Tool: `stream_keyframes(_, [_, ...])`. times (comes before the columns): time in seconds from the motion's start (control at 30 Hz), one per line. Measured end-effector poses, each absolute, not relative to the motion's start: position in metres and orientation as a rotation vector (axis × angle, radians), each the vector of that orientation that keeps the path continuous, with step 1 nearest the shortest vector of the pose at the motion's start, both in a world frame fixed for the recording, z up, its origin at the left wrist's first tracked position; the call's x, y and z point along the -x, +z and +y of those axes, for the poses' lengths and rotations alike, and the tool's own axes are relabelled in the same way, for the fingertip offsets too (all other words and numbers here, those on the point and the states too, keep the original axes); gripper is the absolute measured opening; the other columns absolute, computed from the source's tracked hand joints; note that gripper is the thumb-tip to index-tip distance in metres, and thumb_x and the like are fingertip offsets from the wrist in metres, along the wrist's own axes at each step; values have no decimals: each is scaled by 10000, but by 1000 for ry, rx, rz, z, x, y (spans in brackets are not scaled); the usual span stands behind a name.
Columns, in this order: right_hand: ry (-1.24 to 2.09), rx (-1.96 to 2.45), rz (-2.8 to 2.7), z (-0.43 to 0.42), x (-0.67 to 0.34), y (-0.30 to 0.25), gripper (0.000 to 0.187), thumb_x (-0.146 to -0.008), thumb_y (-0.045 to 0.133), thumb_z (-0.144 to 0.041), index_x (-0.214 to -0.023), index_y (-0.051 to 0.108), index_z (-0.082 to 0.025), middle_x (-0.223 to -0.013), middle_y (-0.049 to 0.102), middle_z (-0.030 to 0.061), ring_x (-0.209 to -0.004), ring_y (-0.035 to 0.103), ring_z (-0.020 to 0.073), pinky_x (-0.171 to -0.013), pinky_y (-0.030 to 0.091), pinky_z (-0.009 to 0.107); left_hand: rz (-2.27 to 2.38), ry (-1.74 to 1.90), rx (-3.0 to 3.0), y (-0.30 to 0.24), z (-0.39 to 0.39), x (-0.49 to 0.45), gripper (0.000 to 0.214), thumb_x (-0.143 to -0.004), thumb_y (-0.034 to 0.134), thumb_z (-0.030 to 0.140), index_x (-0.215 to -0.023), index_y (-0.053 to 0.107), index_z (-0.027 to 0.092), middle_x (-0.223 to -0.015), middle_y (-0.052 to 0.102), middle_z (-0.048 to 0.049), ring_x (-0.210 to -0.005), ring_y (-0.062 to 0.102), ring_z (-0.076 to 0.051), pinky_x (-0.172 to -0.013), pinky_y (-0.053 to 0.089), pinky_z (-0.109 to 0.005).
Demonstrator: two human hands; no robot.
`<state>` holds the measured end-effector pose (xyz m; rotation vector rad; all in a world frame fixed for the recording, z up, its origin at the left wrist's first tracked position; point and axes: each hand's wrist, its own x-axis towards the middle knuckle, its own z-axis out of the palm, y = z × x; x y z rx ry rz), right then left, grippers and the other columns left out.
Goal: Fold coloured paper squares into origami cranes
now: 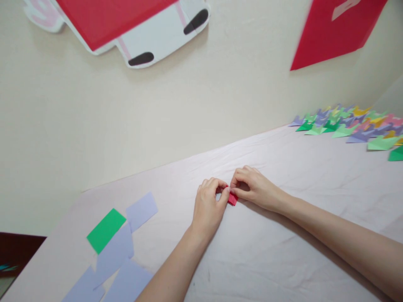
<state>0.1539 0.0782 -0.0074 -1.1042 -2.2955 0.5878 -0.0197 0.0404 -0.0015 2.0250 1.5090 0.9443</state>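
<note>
Your left hand (208, 202) and right hand (253, 189) both pinch the small folded red paper (232, 199), which sits between your two grips, neither hand clearly nearer (fingers hide too much to tell its long axis).

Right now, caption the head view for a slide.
Left hand and right hand on folded red paper, flat sheets at left, paper shapes at right.

This is an indoor craft corner, home or classroom unclear: a cloth-covered table (267, 251) against a pale wall (157, 117), a cartoon cutout (157, 37) above, folded paper shapes (344, 131) crowding one end.
</note>
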Motion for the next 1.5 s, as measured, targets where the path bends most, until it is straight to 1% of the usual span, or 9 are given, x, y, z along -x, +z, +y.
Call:
stream_keyframes(0.27, [634, 1053, -2264, 75, -151, -4, 128, -864, 609, -215, -738, 597, -204, -775, 612, 26, -814, 505, 204, -767, 376, 343, 1412, 997, -1952, 0, 40, 22, 152, -894, 557, 169, -756, 607, 207, -801, 638, -1, -812, 562, -178, -779, 426, -310])
stream_keyframes(0.4, [664, 1044, -2114, 75, -151, -2, 153, -873, 582, -209, -722, 555, -213, -765, 610, 21, -807, 517, 202, -746, 392, 332, 1424, 1101, -1778, -1, 39, 19, 50, -882, 575, 204, -916, 611, 204, -964, 655, -39, -907, 592, -184, -827, 458, -324])
stream_keyframes(0.5, [646, 1055, -1959, 75, -153, 0, 151, -870, 566, -213, -723, 531, -221, -769, 597, 16, -800, 527, 201, -729, 402, 326, 1356, 1149, -1398, 0, 37, 12, 287, -870, 605, 289, -1134, 546, 191, -1114, 654, -91, -1001, 617, -204, -872, 481, -351])
stream_keyframes(0.57, [654, 1041, -1889, 74, -153, 0, 145, -868, 556, -224, -731, 509, -227, -771, 586, 14, -785, 529, 197, -715, 405, 321, 1215, 1131, -1094, 2, 35, 6, 381, -866, 607, 323, -1203, 514, 171, -1107, 669, -108, -974, 642, -204, -851, 507, -347])
stream_keyframes(0.73, [640, 995, -1927, 71, -151, 0, 115, -873, 534, -216, -765, 497, -234, -759, 565, 17, -786, 513, 204, -708, 398, 318, 956, 1112, -856, 7, 28, -6, 257, -803, 647, 292, -1015, 620, 147, -983, 684, -68, -901, 650, -164, -807, 521, -265])
stream_keyframes(0.87, [452, 977, -2103, 68, -148, 4, 102, -838, 526, -149, -779, 503, -229, -768, 573, 37, -791, 484, 222, -722, 379, 339, 963, 1104, -974, 0, 28, -7, 219, -813, 589, 221, -1023, 602, 161, -916, 688, -46, -861, 661, -167, -790, 522, -277])
stream_keyframes(1.0, [301, 907, -2242, 65, -146, 8, 117, -842, 502, -117, -830, 564, -216, -809, 609, 62, -810, 480, 234, -743, 372, 360, 1009, 1110, -1150, -5, 30, -7, 174, -792, 516, 133, -944, 590, 176, -905, 691, -37, -846, 665, -165, -753, 516, -268])
stream_keyframes(1.3, [632, 786, -2092, 68, -149, 2, 177, -865, 464, -107, -825, 603, -209, -761, 592, 23, -754, 565, 177, -690, 427, 292, 1069, 1039, -1109, -2, 32, -5, 134, -765, 531, 167, -892, 575, 162, -772, 667, -9, -595, 627, -112, -579, 473, -203])
stream_keyframes(1.5, [730, 834, -1997, 68, -149, 1, 131, -875, 507, -156, -814, 617, -192, -761, 613, 17, -719, 583, 150, -659, 444, 260, 1047, 1051, -1114, -3, 32, -4, 180, -795, 556, 220, -954, 580, 140, -768, 668, -24, -596, 612, -117, -562, 473, -207])
